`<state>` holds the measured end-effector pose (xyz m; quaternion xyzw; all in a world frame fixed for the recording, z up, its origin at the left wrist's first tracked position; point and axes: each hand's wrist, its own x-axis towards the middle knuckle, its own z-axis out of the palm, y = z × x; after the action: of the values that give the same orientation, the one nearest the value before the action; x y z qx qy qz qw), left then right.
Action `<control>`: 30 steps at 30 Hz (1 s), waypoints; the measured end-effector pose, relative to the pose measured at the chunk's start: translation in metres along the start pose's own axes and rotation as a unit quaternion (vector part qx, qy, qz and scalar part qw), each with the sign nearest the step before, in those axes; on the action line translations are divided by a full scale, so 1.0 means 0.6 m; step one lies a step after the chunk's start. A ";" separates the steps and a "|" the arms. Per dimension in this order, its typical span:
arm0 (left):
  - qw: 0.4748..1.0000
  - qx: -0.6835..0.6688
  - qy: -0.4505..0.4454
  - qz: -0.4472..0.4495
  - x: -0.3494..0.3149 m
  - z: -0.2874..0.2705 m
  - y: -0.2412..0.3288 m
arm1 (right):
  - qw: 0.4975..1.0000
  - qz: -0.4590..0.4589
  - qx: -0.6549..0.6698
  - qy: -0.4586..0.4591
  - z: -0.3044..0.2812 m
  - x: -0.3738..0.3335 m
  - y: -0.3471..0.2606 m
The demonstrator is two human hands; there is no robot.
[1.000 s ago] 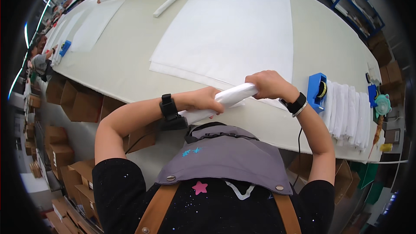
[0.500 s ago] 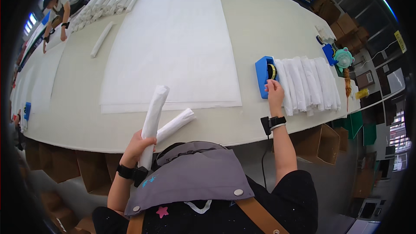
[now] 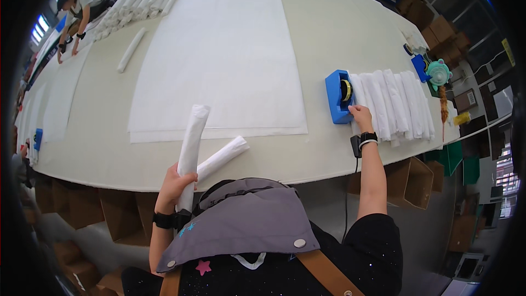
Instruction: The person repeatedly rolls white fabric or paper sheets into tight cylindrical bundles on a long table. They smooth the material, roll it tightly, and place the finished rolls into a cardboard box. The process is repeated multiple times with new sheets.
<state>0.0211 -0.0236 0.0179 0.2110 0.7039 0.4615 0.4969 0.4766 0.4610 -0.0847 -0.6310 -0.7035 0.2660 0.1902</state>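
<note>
My left hand (image 3: 178,185) is wrapped round a white roll of thin sheet material (image 3: 193,137), held upright and tilted slightly right at the table's near edge. A second white roll (image 3: 223,157) lies slantwise on the table beside it. My right hand (image 3: 361,118) is at the near right corner of a blue tape dispenser (image 3: 336,98), fingertips pinched together. Whatever they pinch is too small to make out. A roll of yellowish tape (image 3: 346,91) sits in the dispenser. Large flat white sheets (image 3: 219,60) lie stacked in front of me.
Several white rolls (image 3: 392,104) lie side by side right of the dispenser. More rolls (image 3: 139,3) are piled far left, with a single roll (image 3: 131,49) nearby. Another person (image 3: 82,11) leans over sheets there. A green fan (image 3: 439,72) stands at the right edge; cardboard boxes (image 3: 411,183) are below.
My right hand has moved from the tape roll down and right to the dispenser's near corner. My left hand still holds its roll, almost unmoved. The other person's hands have shifted slightly.
</note>
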 end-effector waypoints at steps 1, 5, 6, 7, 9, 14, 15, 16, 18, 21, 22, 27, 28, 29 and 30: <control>1.000 -0.004 0.001 0.001 -0.001 0.001 -0.002 | 1.000 0.003 0.003 0.003 0.000 -0.001 -0.001; 1.000 -0.010 -0.004 0.004 -0.001 0.014 0.005 | 0.998 0.019 0.064 0.005 -0.012 0.004 0.014; 1.000 -0.010 -0.011 0.007 0.002 0.016 0.006 | 0.996 0.024 0.091 0.003 -0.021 0.005 0.024; 1.000 -0.009 -0.008 0.007 0.001 0.016 0.004 | 0.996 0.007 0.090 0.020 -0.017 0.005 0.017; 1.000 -0.004 -0.001 0.009 0.001 0.015 0.003 | 0.994 -0.027 0.087 0.056 -0.019 0.002 0.003; 1.000 -0.010 0.005 0.013 0.000 0.010 0.003 | 0.987 0.034 0.155 0.013 -0.031 -0.039 -0.025; 1.000 -0.012 0.002 0.013 0.001 0.011 0.003 | 0.987 0.046 0.156 0.019 -0.034 -0.048 -0.021; 1.000 -0.012 0.004 0.012 -0.001 0.011 0.005 | 0.983 0.054 0.172 0.020 -0.032 -0.062 -0.026; 1.000 -0.010 0.008 0.007 -0.005 0.012 0.007 | 0.976 0.069 0.204 0.021 -0.028 -0.094 -0.038; 1.000 -0.003 -0.001 0.002 0.000 0.020 0.018 | 0.970 0.091 0.226 0.022 -0.031 -0.110 -0.019; 1.000 0.000 -0.001 0.000 0.001 0.020 0.021 | 0.967 0.098 0.232 0.021 -0.028 -0.113 -0.021; 1.000 0.013 -0.015 -0.003 0.017 0.027 0.034 | 0.964 0.099 0.246 0.032 -0.005 -0.113 0.003; 1.000 0.011 -0.012 -0.004 0.016 0.027 0.033 | 0.966 0.098 0.233 0.050 0.007 -0.114 0.001; 1.000 0.009 -0.008 -0.005 0.015 0.027 0.033 | 0.969 0.096 0.219 0.067 0.023 -0.115 -0.003; 1.000 0.008 -0.013 -0.006 0.015 0.027 0.035 | 0.970 0.093 0.206 0.084 0.036 -0.114 -0.007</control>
<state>0.0283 0.0005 0.0302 0.2169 0.7020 0.4506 0.5071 0.4694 0.3904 -0.0944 -0.6610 -0.5530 0.3681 0.3490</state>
